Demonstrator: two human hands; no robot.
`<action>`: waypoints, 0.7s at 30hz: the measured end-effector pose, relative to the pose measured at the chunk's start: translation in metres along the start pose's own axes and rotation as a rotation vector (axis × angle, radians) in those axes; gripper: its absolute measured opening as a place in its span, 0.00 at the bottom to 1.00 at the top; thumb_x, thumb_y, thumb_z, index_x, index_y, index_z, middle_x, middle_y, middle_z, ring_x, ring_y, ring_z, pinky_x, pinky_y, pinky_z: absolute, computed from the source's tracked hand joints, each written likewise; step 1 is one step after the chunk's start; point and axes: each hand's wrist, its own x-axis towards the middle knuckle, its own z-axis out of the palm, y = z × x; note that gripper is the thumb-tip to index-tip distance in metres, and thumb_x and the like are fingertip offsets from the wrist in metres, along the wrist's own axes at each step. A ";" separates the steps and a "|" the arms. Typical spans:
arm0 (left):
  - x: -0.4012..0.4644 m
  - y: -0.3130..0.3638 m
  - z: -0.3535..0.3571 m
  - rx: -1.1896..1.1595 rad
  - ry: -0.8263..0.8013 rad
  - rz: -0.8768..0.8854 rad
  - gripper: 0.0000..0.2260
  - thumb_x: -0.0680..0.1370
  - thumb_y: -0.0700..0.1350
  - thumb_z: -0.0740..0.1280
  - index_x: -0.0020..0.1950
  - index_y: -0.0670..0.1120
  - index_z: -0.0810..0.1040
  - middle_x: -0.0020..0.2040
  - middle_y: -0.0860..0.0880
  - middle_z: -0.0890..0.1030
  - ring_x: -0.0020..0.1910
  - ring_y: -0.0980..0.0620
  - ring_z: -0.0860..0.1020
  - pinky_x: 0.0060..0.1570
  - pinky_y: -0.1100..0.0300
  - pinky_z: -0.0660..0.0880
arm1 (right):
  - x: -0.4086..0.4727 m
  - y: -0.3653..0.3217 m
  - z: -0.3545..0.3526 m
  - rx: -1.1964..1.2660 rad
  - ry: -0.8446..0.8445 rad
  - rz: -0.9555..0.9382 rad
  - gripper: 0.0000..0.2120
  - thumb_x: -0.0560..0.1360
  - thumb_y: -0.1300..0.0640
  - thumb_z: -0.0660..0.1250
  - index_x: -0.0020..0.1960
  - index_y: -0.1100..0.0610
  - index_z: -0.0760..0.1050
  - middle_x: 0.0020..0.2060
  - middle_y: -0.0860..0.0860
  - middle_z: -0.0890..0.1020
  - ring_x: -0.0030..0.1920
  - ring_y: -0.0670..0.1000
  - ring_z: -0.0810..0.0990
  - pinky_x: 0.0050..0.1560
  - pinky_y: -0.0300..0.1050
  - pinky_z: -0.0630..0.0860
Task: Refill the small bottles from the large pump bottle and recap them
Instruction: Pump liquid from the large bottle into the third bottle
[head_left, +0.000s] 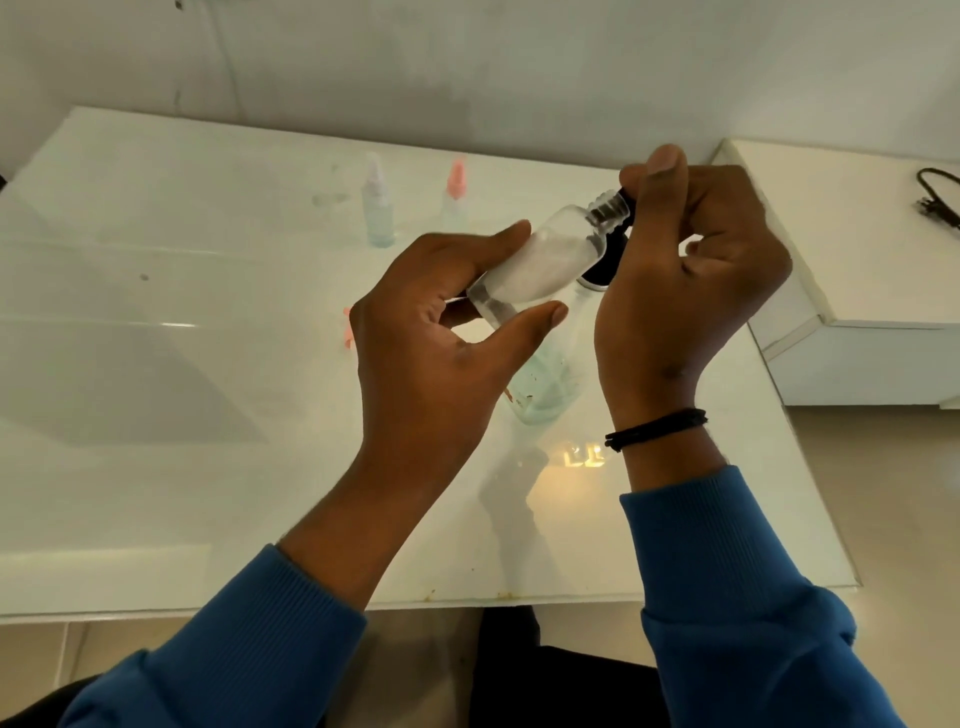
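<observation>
- Clear plastic small bottle (540, 260) lies tilted above the glossy white table (208, 364), gripped between thumb and fingers of the left hand (441, 332).
- Right hand (685, 260) is closed around a black cap (621, 200) at the bottle's threaded neck.
- Judgement: this is a capping or uncapping step; which one I cannot tell.
- Next needs a steady twist while the left hand keeps the body from turning.

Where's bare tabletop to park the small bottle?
The left half of the table is bare, left of the left hand and in front of the two spray bottles. Near edge is free too. Crowded under the hands: large bottle below the right hand.
</observation>
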 end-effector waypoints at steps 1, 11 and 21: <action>0.000 0.000 0.000 0.003 0.002 0.004 0.22 0.72 0.46 0.79 0.64 0.42 0.81 0.58 0.49 0.83 0.58 0.52 0.81 0.51 0.67 0.80 | -0.001 0.000 0.001 0.008 -0.004 -0.002 0.15 0.80 0.58 0.66 0.37 0.63 0.80 0.32 0.54 0.82 0.33 0.57 0.77 0.41 0.60 0.75; -0.001 -0.002 0.000 0.038 0.040 0.029 0.21 0.73 0.46 0.79 0.63 0.42 0.81 0.58 0.49 0.83 0.58 0.53 0.81 0.53 0.65 0.80 | -0.002 0.001 0.001 0.000 -0.017 -0.005 0.15 0.80 0.58 0.67 0.37 0.63 0.80 0.32 0.54 0.81 0.33 0.57 0.77 0.40 0.58 0.75; -0.001 -0.002 0.001 0.033 0.039 0.036 0.21 0.72 0.45 0.80 0.62 0.41 0.82 0.57 0.48 0.83 0.57 0.51 0.81 0.53 0.63 0.81 | -0.002 0.002 0.001 -0.005 -0.007 -0.015 0.14 0.80 0.59 0.66 0.37 0.63 0.80 0.32 0.54 0.81 0.33 0.57 0.76 0.40 0.58 0.74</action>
